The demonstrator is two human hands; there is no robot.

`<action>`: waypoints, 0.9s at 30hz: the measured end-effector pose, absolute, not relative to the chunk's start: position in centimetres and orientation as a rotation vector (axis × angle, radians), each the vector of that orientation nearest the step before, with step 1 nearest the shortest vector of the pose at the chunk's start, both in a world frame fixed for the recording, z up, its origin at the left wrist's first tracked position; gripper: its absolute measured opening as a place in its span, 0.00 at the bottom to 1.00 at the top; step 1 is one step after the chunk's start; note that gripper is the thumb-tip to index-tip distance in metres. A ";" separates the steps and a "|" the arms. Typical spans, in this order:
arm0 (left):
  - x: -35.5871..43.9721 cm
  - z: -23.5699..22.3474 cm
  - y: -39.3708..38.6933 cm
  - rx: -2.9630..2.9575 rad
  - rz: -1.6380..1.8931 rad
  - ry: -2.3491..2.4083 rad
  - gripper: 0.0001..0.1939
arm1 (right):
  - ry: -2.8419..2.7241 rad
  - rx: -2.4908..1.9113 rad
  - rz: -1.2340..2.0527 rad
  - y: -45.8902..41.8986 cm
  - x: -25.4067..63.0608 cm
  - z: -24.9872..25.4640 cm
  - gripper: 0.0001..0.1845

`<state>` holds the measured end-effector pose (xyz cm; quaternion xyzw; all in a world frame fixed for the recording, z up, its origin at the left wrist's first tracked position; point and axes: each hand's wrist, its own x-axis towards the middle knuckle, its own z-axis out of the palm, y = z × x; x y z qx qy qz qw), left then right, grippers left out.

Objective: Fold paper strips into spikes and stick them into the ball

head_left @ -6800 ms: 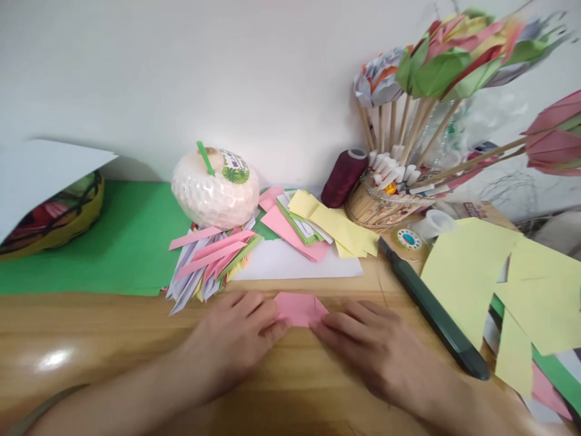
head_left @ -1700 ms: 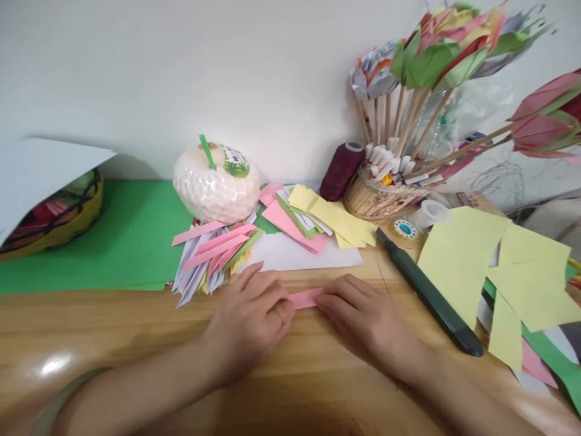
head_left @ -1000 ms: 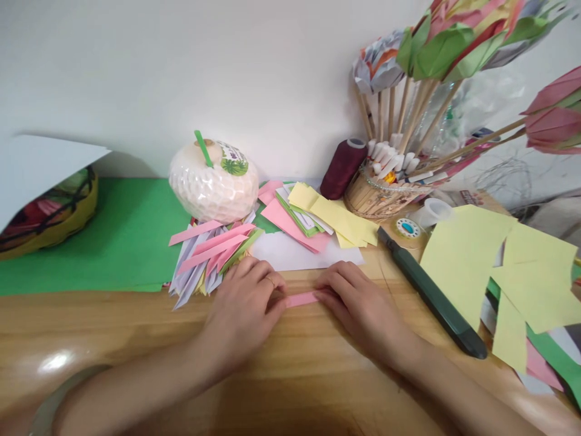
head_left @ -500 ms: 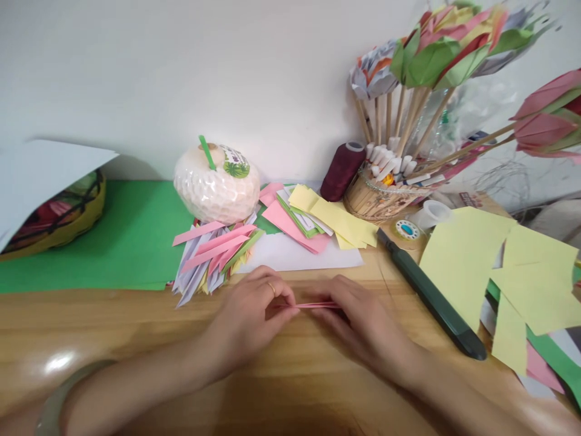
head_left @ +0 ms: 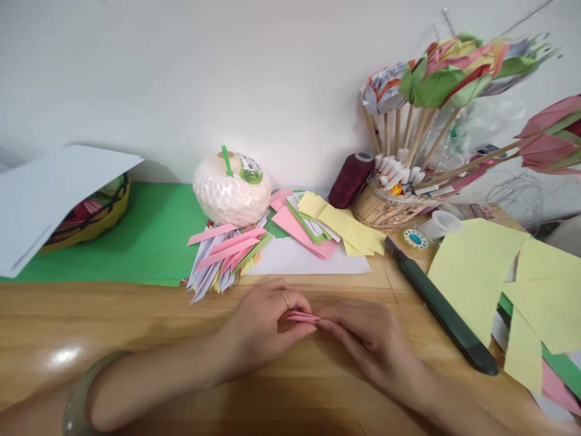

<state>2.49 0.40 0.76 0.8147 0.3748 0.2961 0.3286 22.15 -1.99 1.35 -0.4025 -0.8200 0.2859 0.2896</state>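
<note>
A narrow folded strip of pink paper [head_left: 299, 317] is held just above the wooden table, between my two hands. My left hand [head_left: 267, 321], with a ring on one finger, is closed around most of it. The fingertips of my right hand [head_left: 367, 336] pinch its right end. Beyond my left hand lies a pile of folded paper strips [head_left: 227, 257] in pink, lilac, green and yellow. Flat pink paper pieces [head_left: 302, 230] and yellow paper pieces [head_left: 342, 221] rest on a white sheet [head_left: 308, 259] farther back.
A dark green utility knife [head_left: 442, 309] lies right of my right hand, beside cut yellow paper [head_left: 476, 266]. At the back stand a wrapped coconut [head_left: 233, 194], a maroon thread spool [head_left: 351, 180] and a basket [head_left: 385, 206] holding paper flowers. Green sheets [head_left: 154, 236] and a yellow basket [head_left: 106, 221] are left.
My right hand's fingertips have come closer to my left, at the strip's right end. The strip now lies mostly within my left hand. The whole view has shifted slightly.
</note>
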 end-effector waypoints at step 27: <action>1.1 1.0 0.9 1.644 0.485 0.984 0.15 | -1.745 -1.214 1.688 -0.7 24.1 1.9 0.19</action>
